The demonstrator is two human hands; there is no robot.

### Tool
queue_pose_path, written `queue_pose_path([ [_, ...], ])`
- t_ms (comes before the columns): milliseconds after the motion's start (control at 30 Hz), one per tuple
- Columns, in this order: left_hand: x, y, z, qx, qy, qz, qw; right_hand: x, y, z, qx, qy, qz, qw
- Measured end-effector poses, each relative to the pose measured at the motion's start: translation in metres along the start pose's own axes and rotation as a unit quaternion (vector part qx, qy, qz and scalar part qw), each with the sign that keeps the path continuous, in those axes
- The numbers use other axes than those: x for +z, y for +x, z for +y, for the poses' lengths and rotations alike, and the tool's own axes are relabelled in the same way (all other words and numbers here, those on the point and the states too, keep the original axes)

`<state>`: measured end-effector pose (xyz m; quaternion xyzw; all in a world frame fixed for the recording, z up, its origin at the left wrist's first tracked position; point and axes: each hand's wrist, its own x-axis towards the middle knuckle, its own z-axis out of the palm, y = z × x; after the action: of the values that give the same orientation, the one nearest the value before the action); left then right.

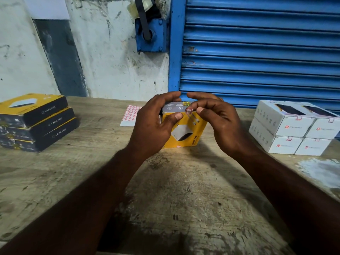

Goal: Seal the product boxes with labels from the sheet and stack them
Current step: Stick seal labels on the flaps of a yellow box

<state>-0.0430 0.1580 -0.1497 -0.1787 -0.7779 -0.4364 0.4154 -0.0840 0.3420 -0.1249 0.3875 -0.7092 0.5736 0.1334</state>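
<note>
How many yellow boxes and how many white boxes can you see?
Yellow boxes: 4, three stacked on the left and one in the middle
White boxes: 4 showing, on the right
Total: 8 boxes

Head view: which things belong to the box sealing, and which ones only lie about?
Job: yellow cardboard box, gripped by left hand; small red-edged label in right hand; white sheet of red-edged labels; three stacked black-and-yellow boxes; four stacked white cardboard boxes.
Lying about: blue metal roller shutter; blue metal wall box.
</note>
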Motion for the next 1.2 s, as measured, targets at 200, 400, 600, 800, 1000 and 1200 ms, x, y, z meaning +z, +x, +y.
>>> queue_pose_path([
  [200,-0.0006,-0.0001,-0.0005,0.003,-0.005,-0.003,1.000,-0.0001,0.0009,0.0028,0.005,0.014,-0.002,1.000],
  [400,-0.0008,0.0002,-0.0009,-0.001,-0.015,-0.005,1.000,-0.0002,0.0008,0.0024,0.013,0.031,-0.010,0.999],
  [600,-0.0012,0.0000,-0.0003,-0.004,-0.021,-0.008,1.000,-0.0006,0.0006,0.0019,0.010,0.032,-0.018,0.999],
  [800,-0.0012,0.0002,-0.0013,-0.001,-0.016,-0.009,1.000,-0.0012,0.0010,0.0030,0.011,0.036,-0.025,0.999],
  [1000,-0.0008,0.0002,-0.0022,0.001,-0.018,-0.010,1.000,-0.0012,0.0010,0.0039,0.012,0.040,-0.029,0.999],
  [1200,-0.0016,0.0001,-0.0024,0.006,-0.013,-0.009,1.000,-0.0021,0.0005,0.0021,0.010,0.047,-0.034,0.998],
])
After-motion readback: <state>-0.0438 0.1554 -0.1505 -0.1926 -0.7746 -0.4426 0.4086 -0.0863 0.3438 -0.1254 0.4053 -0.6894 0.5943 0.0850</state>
